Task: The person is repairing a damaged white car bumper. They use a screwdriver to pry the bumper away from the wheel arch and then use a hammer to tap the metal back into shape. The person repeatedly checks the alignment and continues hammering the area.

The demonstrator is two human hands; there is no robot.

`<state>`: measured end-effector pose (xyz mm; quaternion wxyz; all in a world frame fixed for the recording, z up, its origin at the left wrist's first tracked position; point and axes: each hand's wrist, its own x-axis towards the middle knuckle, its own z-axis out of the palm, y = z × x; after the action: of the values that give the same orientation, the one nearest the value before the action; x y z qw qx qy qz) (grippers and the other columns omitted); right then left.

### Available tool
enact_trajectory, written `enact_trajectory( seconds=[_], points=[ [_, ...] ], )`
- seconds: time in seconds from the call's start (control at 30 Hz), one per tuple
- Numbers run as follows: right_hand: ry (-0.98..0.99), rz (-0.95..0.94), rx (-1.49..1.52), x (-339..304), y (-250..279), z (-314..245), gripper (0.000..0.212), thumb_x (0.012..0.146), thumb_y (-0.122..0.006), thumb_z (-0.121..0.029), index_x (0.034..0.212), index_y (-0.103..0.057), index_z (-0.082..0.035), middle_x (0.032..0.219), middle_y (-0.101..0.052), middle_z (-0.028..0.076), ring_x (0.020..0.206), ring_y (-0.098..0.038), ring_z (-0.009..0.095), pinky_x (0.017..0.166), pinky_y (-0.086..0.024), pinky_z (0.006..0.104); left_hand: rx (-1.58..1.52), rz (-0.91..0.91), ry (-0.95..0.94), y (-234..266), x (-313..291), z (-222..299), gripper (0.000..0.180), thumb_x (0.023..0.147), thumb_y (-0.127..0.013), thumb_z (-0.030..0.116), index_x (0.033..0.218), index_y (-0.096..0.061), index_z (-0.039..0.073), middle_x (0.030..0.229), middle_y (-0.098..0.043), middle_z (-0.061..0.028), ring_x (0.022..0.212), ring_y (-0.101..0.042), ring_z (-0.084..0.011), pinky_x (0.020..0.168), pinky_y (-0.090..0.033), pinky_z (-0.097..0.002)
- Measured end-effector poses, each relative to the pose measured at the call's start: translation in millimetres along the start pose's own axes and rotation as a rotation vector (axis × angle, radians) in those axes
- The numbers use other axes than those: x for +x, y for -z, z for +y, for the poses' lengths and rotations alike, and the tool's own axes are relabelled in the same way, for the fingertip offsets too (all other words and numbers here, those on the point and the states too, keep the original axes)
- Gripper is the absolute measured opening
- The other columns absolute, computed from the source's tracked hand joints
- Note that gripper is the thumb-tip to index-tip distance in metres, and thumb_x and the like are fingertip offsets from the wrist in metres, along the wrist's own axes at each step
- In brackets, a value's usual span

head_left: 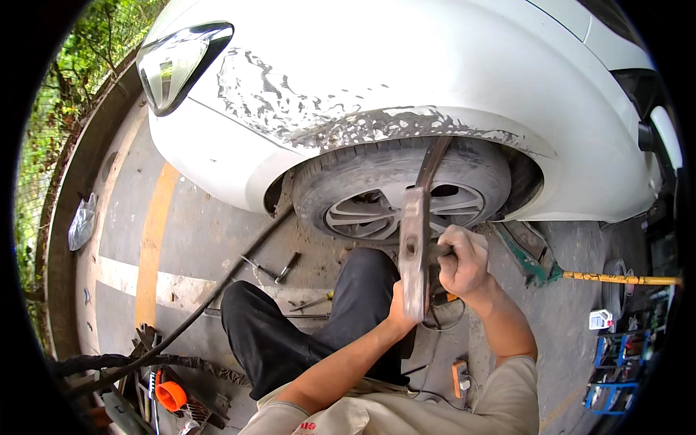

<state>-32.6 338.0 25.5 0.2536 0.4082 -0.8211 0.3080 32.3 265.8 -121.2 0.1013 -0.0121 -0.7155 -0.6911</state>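
A long flat metal bar [415, 239] stands nearly upright in front of me, its upper end tucked behind the lip of the white car's wheel arch [406, 119], where the paint is scraped to bare metal. My left hand [399, 308] grips the bar's lower end. My right hand [462, 259] is closed around a dark handle just to the right of the bar's middle. Behind the bar is the front tyre [348, 177] with its silver alloy rim. My knees in dark trousers [304, 319] are bent under my arms.
A thick black hose [217, 290] runs across the concrete from lower left to the wheel. Loose hand tools [279, 270] lie by my knee. An orange cup [171, 395] and clutter sit lower left. A yellow-handled jack [616, 278] and a blue rack [616, 362] stand right.
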Motion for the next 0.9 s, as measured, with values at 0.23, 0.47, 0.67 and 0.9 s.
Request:
enact_trajectory(
  seconds=[0.23,0.47,0.67,0.9],
  points=[
    [-0.035,0.128,-0.170,17,-15,34,0.035,0.091,-0.061,-0.033,0.074,-0.052,-0.004,0.062,-0.053,0.012,0.054,-0.056,0.035,0.048,-0.043,0.0414,0.062,0.038,0.059,-1,5,4,0.024,0.096,-0.052,0.016,0.090,-0.039,-0.004,0.064,-0.056,-0.0276,0.061,-0.059,-0.0471,0.049,-0.042,-0.0473],
    [-0.083,0.140,-0.277,22,-25,45,0.036,0.090,-0.062,-0.034,0.073,-0.050,-0.005,0.061,-0.055,0.012,0.052,-0.057,0.034,0.045,-0.043,0.0410,0.012,0.046,0.063,-1,5,8,0.024,0.096,-0.052,0.015,0.089,-0.038,-0.003,0.062,-0.056,-0.0262,0.058,-0.059,-0.0446,0.049,-0.042,-0.0466],
    [0.316,0.073,0.100,28,-4,4,0.035,0.082,-0.065,-0.036,0.070,-0.049,-0.007,0.059,-0.045,0.006,0.047,-0.050,0.025,0.042,-0.038,0.0355,0.198,0.119,-0.392,1,4,-4,0.027,0.096,-0.051,0.016,0.104,-0.041,-0.009,0.067,-0.056,-0.0284,0.063,-0.056,-0.0490,0.052,-0.042,-0.0494],
    [0.027,0.120,-0.202,30,-15,40,0.033,0.091,-0.059,-0.029,0.072,-0.049,-0.004,0.057,-0.049,0.012,0.047,-0.052,0.031,0.044,-0.039,0.0391,0.078,-0.028,0.110,4,5,14,0.027,0.097,-0.052,0.019,0.093,-0.040,-0.005,0.064,-0.056,-0.0284,0.061,-0.058,-0.0472,0.051,-0.042,-0.0492]
  ],
)
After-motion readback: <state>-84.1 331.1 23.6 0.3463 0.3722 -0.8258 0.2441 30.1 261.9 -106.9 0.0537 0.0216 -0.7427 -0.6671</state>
